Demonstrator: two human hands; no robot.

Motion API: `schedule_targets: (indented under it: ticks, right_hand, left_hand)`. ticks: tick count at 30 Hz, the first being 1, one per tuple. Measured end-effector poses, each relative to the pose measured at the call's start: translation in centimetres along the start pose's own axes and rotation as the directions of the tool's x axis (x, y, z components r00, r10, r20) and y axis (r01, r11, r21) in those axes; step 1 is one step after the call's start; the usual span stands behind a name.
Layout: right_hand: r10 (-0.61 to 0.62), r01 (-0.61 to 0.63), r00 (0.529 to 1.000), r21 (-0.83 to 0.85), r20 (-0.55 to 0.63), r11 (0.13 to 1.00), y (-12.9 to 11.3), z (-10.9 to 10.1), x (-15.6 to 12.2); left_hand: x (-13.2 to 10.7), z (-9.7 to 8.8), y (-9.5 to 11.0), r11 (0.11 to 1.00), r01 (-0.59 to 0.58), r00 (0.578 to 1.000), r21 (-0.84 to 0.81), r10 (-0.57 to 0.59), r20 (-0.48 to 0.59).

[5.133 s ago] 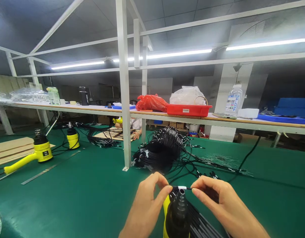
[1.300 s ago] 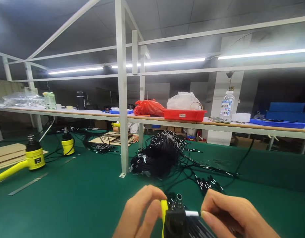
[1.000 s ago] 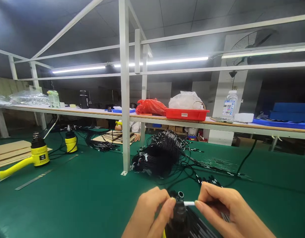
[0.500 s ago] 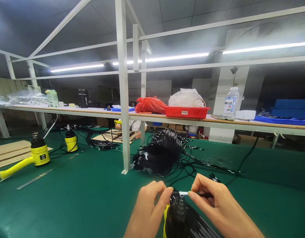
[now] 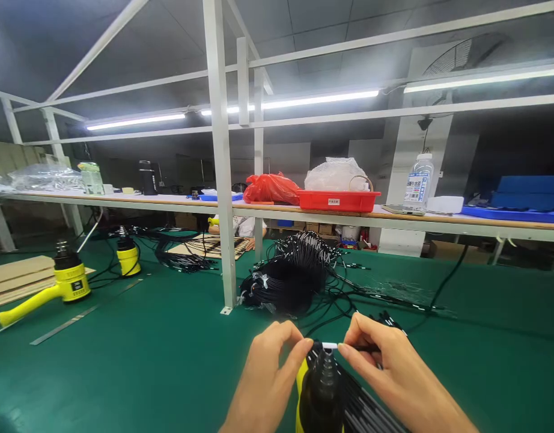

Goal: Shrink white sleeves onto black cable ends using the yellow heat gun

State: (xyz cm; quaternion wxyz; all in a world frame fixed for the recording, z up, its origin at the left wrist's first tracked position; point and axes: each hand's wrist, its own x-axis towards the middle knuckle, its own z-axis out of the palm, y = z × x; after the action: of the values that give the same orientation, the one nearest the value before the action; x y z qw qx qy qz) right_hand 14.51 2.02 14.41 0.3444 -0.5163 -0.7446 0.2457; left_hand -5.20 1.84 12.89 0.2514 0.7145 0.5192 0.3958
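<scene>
Head-worn camera looks forward, seemingly downward, just above the hands (image 5: 263, 385).

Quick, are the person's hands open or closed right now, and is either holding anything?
Left hand: closed, pinching a black cable.
Right hand: closed, pinching the same cable.

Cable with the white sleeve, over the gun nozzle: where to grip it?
Best pinched close to the white sleeve on the cable, coming in from the right with the fingertips, as the right hand does, while the left hand steadies the other end. It's thin and runs level just above the heat gun nozzle, so a close pinch probably keeps it from flexing.
</scene>
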Motion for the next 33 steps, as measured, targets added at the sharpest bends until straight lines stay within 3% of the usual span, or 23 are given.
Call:
schedule_targets:
  ticks: [10,18,26,33]
  right_hand:
    - [-0.003,0.003,1.000,-0.014,-0.025,1.000,-0.1,-0.1,-0.1]
    - [-0.030,0.030,0.999,-0.015,0.025,0.999,-0.2,-1.2,-0.8]
    - [-0.052,0.052,0.999,-0.040,0.003,0.998,-0.7,-1.2,-0.8]
    - [-0.045,0.045,0.999,-0.009,-0.002,0.999,-0.4,-1.0,-0.8]
  left_hand:
    - [-0.2,-0.4,0.5,1.000,0.005,1.000,-0.007,-0.005,0.008]
    - [-0.3,-0.6,0.9,1.000,0.007,1.000,-0.008,-0.007,0.003]
    - [-0.2,-0.4,0.1,0.992,0.009,1.000,0.122,-0.012,0.028]
    - [-0.2,-0.5,0.3,1.000,-0.024,1.000,0.017,0.024,0.007]
